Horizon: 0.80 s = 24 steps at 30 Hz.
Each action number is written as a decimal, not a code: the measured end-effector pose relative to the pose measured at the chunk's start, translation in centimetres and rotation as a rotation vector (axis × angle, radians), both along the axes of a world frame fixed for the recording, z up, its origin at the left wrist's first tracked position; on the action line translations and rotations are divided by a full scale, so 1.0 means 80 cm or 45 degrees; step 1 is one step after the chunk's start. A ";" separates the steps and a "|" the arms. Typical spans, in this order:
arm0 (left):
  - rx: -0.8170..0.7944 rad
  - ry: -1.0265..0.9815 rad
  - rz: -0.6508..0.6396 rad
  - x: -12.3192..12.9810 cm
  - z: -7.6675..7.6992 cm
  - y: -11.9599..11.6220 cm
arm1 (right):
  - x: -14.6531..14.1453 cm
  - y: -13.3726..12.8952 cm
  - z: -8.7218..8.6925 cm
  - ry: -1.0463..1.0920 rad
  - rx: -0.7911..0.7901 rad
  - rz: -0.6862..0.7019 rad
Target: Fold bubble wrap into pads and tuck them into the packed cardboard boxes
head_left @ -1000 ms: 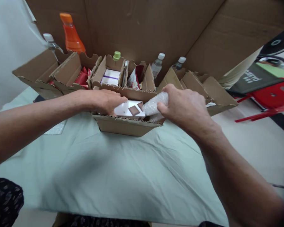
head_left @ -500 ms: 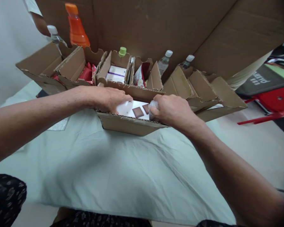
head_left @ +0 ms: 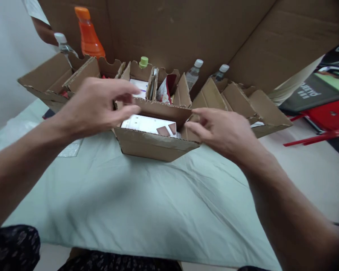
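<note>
**Left hand point(head_left: 94, 105) and right hand point(head_left: 226, 130) are now off the white cardboard carton with brown square prints point(head_left: 147, 124)**

Nearest is a creased pale green cloth point(head_left: 158, 210), and on it stands an open, long brown cardboard box point(head_left: 155, 148). A flat piece of clear bubble wrap point(head_left: 70, 149) lies on the cloth to the left.

Half a second ago the left hand was pressed down at the carton's left end, over something whitish, and the right hand was on a bubble-wrapped bundle at its right. The left hand has since lifted; it is open, with thumb and fingers well parted, above the box's left end, and has hold of nothing visible. The right hand is half open at the box's right end, thumb and fingers apart; whether it touches the cardboard cannot be told.

The carton sits inside the box, its upper part in view above the front wall, so it appears to rest there without support from either hand. Only a sliver of the bundle shows beside it.

Close behind runs a row of open brown cardboard boxes point(head_left: 210, 94), one with a white carton with a purple stripe point(head_left: 139, 86), another with a red-and-white packet point(head_left: 164, 90). Beyond stand an orange plastic bottle point(head_left: 90, 37) and clear white-capped bottles point(head_left: 192, 77), before a tall brown cardboard panel point(head_left: 169, 34). Another person's arm point(head_left: 43, 31) shows at upper left.
</note>
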<state>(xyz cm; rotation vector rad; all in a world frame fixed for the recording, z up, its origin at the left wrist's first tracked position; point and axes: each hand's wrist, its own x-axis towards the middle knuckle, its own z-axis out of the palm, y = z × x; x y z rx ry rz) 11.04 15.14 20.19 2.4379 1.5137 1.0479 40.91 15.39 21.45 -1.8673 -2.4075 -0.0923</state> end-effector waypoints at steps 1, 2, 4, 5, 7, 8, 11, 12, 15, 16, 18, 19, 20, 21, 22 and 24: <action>0.129 -0.118 0.132 -0.010 -0.008 -0.020 | 0.017 -0.010 -0.001 0.142 0.089 -0.041; 0.185 -0.232 0.270 -0.020 -0.022 -0.038 | 0.035 -0.021 -0.007 0.291 0.153 -0.068; 0.011 -0.424 0.423 -0.038 -0.063 -0.065 | 0.066 -0.037 -0.029 0.558 0.149 -0.076; -0.149 -0.499 0.422 -0.044 -0.087 -0.073 | 0.077 -0.041 -0.046 0.658 0.085 -0.062; -0.450 -0.619 0.316 -0.047 -0.134 -0.074 | 0.081 -0.041 -0.086 0.798 -0.105 -0.017; -0.569 -0.681 0.240 -0.045 -0.154 -0.070 | 0.075 -0.038 -0.106 0.859 -0.195 0.015; -0.743 -0.831 0.071 -0.024 -0.189 -0.050 | 0.039 -0.024 -0.151 1.048 -0.350 0.122; -0.754 -0.859 0.061 -0.016 -0.193 -0.046 | 0.027 -0.022 -0.158 1.082 -0.355 0.135; -0.712 -0.889 0.099 0.006 -0.194 -0.054 | 0.007 -0.037 -0.157 1.031 -0.264 0.042; -0.688 -0.886 0.107 0.011 -0.192 -0.066 | 0.007 -0.049 -0.152 0.972 -0.224 -0.004; -0.654 -0.876 0.107 0.017 -0.189 -0.098 | 0.014 -0.082 -0.140 0.867 -0.160 -0.062; -0.647 -0.870 0.108 0.017 -0.189 -0.116 | 0.018 -0.099 -0.135 0.839 -0.136 -0.069; -0.644 -0.868 0.114 0.015 -0.188 -0.133 | 0.020 -0.114 -0.130 0.836 -0.119 -0.065; -0.645 -0.872 0.122 0.012 -0.187 -0.148 | 0.021 -0.127 -0.126 0.853 -0.112 -0.051; -0.648 -0.881 0.134 0.008 -0.186 -0.159 | 0.020 -0.136 -0.123 0.881 -0.114 -0.028; -0.640 -0.904 0.170 0.000 -0.177 -0.166 | 0.014 -0.141 -0.115 0.933 -0.119 0.022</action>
